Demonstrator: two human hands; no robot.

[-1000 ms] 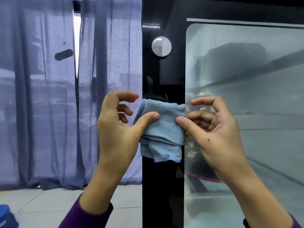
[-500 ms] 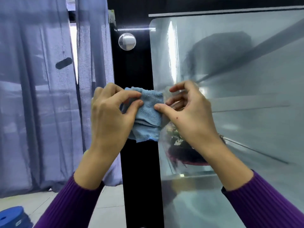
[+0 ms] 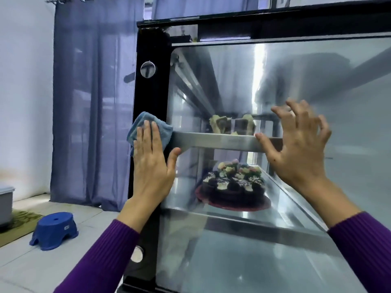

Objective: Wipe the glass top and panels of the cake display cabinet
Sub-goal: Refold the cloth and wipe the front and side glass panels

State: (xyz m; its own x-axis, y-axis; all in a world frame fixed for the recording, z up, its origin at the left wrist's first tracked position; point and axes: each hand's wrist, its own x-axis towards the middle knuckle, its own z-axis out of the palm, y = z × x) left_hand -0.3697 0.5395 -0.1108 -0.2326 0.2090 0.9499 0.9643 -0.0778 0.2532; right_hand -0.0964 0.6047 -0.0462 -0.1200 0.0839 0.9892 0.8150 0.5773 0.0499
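The cake display cabinet fills the right of the view, with a black frame (image 3: 151,98) on its left edge and a large glass side panel (image 3: 232,85). My left hand (image 3: 151,163) lies flat and presses a folded blue cloth (image 3: 146,125) against the black frame at mid height. My right hand (image 3: 296,144) hovers in front of the glass with its fingers spread and holds nothing. Behind the glass a chocolate cake (image 3: 232,185) sits on a red plate on the lower shelf, and cake slices (image 3: 230,123) stand on the upper shelf.
Blue-grey curtains (image 3: 91,102) hang behind the cabinet on the left. A blue plastic stool (image 3: 55,229) stands on the tiled floor at lower left, beside a green mat (image 3: 19,220) and a grey bin (image 3: 5,199). Two round metal fittings (image 3: 147,69) sit on the frame.
Both hands held the cloth in front of the frame before. Now my left hand alone presses it flat on the frame, and my right hand has let go and moved right.
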